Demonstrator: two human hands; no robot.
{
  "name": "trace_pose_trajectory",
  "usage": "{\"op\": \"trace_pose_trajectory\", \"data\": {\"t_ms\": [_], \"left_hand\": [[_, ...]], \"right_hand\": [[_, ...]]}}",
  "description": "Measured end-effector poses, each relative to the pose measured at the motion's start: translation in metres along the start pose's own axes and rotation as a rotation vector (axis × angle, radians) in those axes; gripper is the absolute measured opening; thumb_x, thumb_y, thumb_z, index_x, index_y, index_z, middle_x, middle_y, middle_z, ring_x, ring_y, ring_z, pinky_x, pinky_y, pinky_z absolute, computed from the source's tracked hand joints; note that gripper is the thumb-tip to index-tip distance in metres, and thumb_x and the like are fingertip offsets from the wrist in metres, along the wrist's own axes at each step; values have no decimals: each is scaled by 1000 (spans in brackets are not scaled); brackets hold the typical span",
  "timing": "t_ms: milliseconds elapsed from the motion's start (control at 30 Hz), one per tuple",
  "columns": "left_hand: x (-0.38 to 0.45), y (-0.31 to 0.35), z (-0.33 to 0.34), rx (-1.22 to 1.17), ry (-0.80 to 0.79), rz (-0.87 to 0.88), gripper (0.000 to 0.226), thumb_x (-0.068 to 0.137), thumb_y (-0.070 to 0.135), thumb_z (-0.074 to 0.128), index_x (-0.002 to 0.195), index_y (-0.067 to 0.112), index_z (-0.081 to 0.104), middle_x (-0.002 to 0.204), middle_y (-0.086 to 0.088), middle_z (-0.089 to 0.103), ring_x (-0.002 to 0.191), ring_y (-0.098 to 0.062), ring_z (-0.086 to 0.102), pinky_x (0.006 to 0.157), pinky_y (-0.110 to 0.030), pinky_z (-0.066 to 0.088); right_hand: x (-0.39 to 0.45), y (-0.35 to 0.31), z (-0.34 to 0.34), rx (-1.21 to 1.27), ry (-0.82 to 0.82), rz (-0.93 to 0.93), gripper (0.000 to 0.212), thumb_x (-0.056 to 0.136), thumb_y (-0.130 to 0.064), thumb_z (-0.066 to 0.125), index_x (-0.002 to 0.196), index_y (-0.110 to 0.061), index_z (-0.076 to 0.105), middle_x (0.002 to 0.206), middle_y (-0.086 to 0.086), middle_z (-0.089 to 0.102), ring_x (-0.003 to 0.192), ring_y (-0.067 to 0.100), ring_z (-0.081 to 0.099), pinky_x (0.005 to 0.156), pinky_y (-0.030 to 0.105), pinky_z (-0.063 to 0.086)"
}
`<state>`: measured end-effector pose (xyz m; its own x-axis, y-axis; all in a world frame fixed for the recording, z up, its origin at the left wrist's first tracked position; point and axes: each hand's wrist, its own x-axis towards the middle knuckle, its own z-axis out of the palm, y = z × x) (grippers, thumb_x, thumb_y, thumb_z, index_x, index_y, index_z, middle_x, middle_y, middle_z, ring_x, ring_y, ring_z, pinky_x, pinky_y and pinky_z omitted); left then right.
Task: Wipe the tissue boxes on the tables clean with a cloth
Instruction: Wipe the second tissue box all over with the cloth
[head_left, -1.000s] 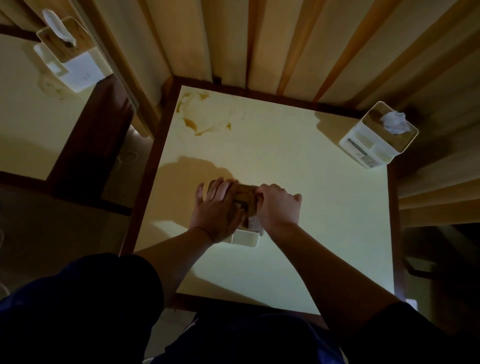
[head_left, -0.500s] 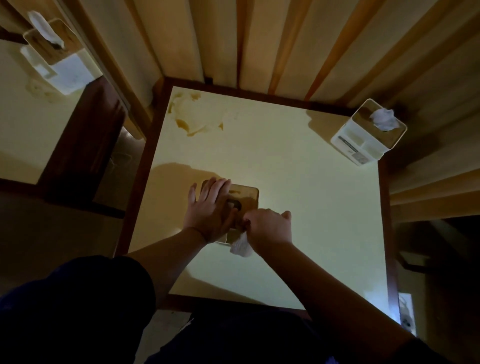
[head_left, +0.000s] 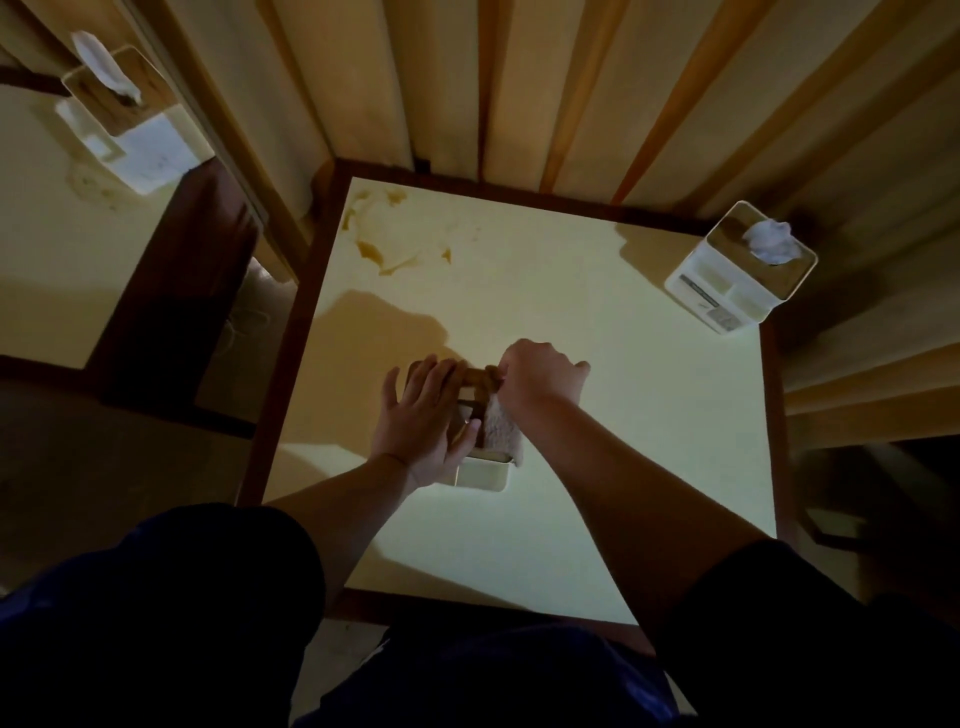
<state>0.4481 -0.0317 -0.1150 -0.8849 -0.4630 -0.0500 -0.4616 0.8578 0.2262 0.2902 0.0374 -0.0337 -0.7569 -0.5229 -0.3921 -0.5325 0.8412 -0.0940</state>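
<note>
Cream tabletop (head_left: 597, 415) carries the near tissue box (head_left: 480, 475); the left hand (head_left: 423, 415) lies flat on it, steadying, while the right hand's (head_left: 540, 384) grip, holding the cloth (head_left: 501, 434), has moved from the near edge to the far edge, so lid wiping continues.

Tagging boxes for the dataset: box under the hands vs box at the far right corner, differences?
The box under the hands is covered by the left hand and cloth; the corner box stands untouched. Corner box shows a tissue tuft; none visible on the held one. Both: white body, wood-toned lid.
</note>
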Motion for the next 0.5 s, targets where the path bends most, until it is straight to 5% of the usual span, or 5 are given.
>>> {"op": "trace_pose_trajectory", "data": {"t_ms": [267, 500], "left_hand": [[2, 2, 3, -15, -58, -51, 82, 97, 64, 28, 161, 14, 30, 161, -7, 35, 151, -32, 27, 119, -68, 20], [1, 2, 1, -19, -54, -34, 81, 98, 65, 25, 164, 18, 24, 165, -4, 30, 153, -30, 23, 121, -66, 17]], "right_hand": [[-42, 18, 45, 163, 149, -43, 27, 103, -22, 48, 116, -33, 69, 104, -2, 69, 91, 27, 70, 91, 43, 35], [-84, 34, 67, 72, 167, -144, 10, 96, -26, 64, 90, -30, 71, 85, -4, 70, 72, 25, 70, 77, 41, 35]]}}
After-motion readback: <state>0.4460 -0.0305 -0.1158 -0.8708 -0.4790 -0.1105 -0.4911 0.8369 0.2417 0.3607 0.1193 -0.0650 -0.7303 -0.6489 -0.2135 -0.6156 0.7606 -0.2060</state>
